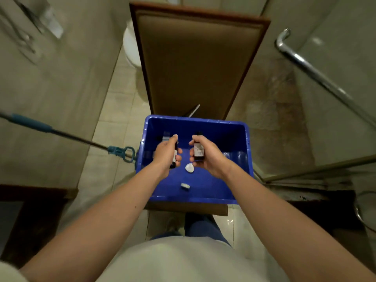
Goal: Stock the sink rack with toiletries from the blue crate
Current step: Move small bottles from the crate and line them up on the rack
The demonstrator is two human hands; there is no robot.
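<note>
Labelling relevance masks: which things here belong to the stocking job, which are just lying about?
Job: blue crate; dark bottle in left hand; labelled bottle in right hand; white lump; small pale piece.
Lying about: mop pole; padded bench; toilet; door handle.

Dim, yellow-green bathroom light; wide-angle view, soft at the edges.

The blue crate (203,119) at centre is the sharpest area, with tiny glints along its rim at 12 o'clock and a pale sheen on its inner wall at 3 o'clock. The left bottle (174,159) and the right bottle (199,151) read nearly black; the right one's label is too soft to read. Blur smears the metal wall fixture (40,19) at 10 o'clock. The chrome door handle (311,68) at 2 o'clock carries glare streaks and bows with lens distortion. Corners at 4 and 8 o'clock sink into deep shadow.
</note>
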